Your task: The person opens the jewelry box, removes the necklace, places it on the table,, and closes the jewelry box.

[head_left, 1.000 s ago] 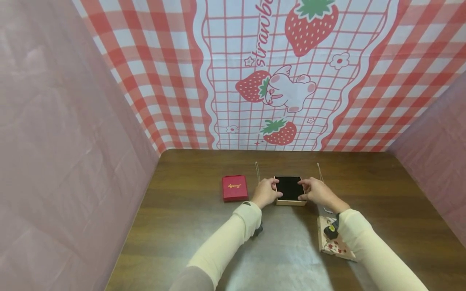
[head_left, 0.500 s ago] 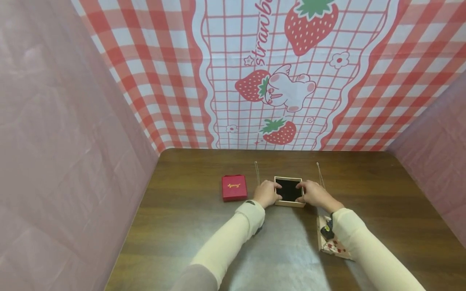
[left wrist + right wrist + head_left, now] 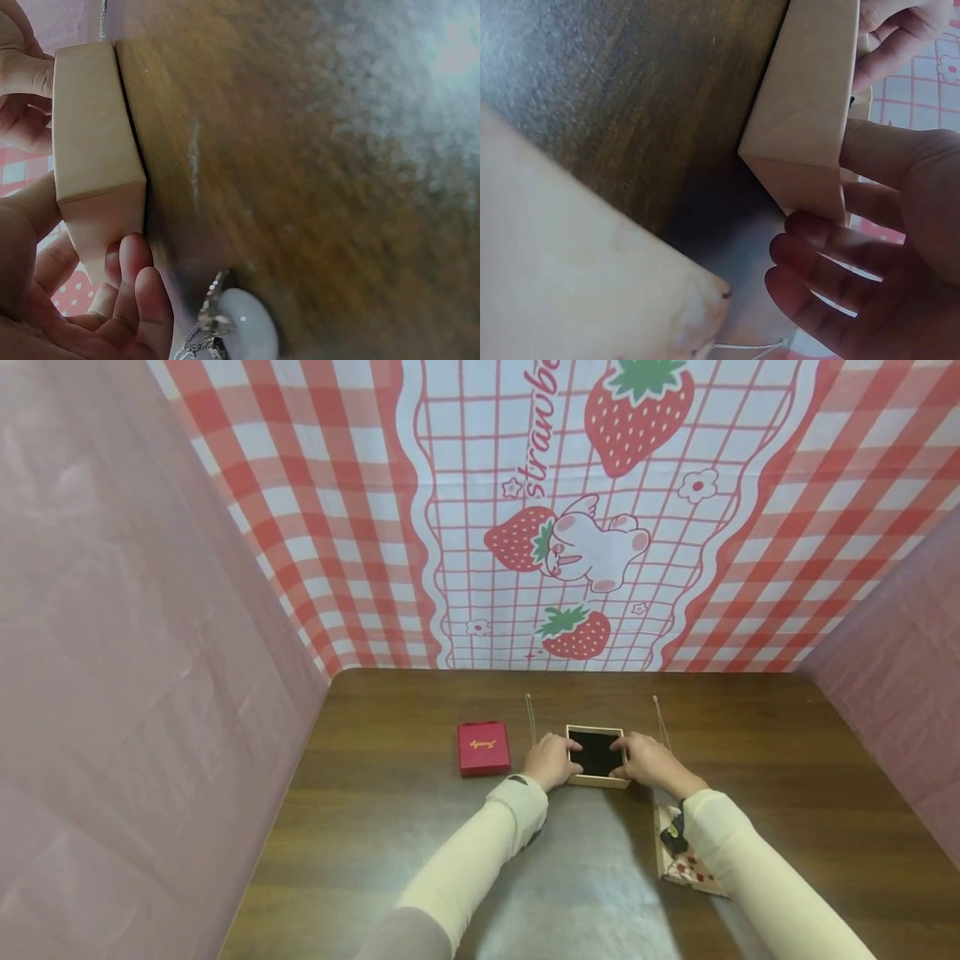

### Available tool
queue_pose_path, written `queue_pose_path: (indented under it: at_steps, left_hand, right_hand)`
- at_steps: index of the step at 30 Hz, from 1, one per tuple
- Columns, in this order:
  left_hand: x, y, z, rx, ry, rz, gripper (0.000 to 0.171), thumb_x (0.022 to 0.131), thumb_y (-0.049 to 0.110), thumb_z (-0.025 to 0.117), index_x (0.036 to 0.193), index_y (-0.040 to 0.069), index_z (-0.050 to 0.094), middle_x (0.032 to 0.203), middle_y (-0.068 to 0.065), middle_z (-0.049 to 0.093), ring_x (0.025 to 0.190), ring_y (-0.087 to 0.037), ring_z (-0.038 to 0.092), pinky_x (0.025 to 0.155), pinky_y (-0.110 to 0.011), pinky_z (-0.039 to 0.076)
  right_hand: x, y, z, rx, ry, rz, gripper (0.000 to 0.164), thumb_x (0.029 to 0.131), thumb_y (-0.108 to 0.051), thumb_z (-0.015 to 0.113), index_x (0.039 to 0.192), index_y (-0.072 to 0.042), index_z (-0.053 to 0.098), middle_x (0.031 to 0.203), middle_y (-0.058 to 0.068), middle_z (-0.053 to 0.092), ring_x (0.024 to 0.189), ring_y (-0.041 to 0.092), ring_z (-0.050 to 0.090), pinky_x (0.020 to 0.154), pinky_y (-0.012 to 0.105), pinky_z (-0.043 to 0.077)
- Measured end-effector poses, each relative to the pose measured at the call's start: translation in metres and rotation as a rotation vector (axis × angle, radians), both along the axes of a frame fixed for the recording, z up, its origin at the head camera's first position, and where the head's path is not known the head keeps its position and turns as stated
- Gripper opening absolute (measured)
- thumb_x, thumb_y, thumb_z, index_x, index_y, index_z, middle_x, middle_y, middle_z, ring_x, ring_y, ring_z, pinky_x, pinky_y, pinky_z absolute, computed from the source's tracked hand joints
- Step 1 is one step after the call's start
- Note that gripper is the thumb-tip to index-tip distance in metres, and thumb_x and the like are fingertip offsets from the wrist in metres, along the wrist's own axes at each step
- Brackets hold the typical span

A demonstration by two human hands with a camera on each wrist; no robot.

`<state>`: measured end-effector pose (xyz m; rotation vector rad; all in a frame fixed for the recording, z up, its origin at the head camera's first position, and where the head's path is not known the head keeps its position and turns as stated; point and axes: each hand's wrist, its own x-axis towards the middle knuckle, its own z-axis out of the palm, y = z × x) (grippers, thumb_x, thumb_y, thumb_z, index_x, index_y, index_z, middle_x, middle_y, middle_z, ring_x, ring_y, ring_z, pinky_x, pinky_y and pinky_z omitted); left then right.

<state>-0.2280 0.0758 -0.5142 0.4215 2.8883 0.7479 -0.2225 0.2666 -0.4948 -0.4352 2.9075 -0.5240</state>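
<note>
A small beige cardboard jewelry box [image 3: 597, 782] stands lidless on the table, with a black pad [image 3: 596, 752] lying below its rim. My left hand [image 3: 550, 762] grips the box's left wall, thumb and index finger reaching over the rim onto the pad. On the opposite wall my right hand [image 3: 657, 765] does the same. Both wrist views show the other fingers curled against the outside of the box. Beside the left hand lies a necklace with a white oval pendant [image 3: 250, 322]. Another necklace chain [image 3: 660, 718] extends behind the right hand.
A red box [image 3: 483, 745] with gold lettering sits to the left. At the right, partly under the right forearm, lies a beige lid [image 3: 686, 870] with a red flower print. A strawberry-patterned cloth [image 3: 585, 543] hangs behind the table [image 3: 390, 827].
The black pad has sunk from the level of the rim down into the box, baring the rim. Both hands' thumbs and index fingers have followed it inside.
</note>
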Motion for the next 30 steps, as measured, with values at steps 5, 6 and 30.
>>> queue_pose_path:
  at_steps: [5, 6, 30]
  left_hand:
    - [0.0003, 0.0004, -0.0011, 0.011, 0.003, 0.005, 0.035, 0.078, 0.029, 0.079, 0.113, 0.028, 0.074, 0.111, -0.001, 0.07, 0.109, -0.016, 0.062, 0.084, -0.029, 0.051]
    - [0.0004, 0.0005, -0.0009, 0.012, 0.002, 0.008, 0.035, 0.079, 0.029, 0.079, 0.113, 0.028, 0.073, 0.112, -0.001, 0.07, 0.109, -0.016, 0.062, 0.085, -0.029, 0.051]
    - [0.0009, -0.0037, -0.002, 0.063, 0.013, -0.048, 0.038, 0.08, 0.031, 0.077, 0.117, 0.023, 0.07, 0.114, -0.002, 0.07, 0.11, -0.019, 0.063, 0.088, -0.029, 0.05]
  right_hand:
    - [0.0011, 0.0, 0.0023, 0.005, 0.014, 0.024, 0.047, 0.071, -0.019, 0.082, 0.109, 0.004, 0.068, 0.102, 0.025, 0.069, 0.094, 0.039, 0.065, 0.082, 0.054, 0.052]
    - [0.0006, 0.0003, 0.0021, 0.003, 0.016, 0.025, 0.046, 0.071, -0.019, 0.082, 0.109, 0.004, 0.068, 0.104, 0.026, 0.069, 0.096, 0.041, 0.065, 0.083, 0.054, 0.052]
    - [-0.0005, 0.0069, 0.0019, -0.033, 0.052, 0.052, 0.048, 0.068, -0.025, 0.083, 0.105, 0.002, 0.069, 0.095, 0.022, 0.069, 0.088, 0.036, 0.064, 0.076, 0.051, 0.052]
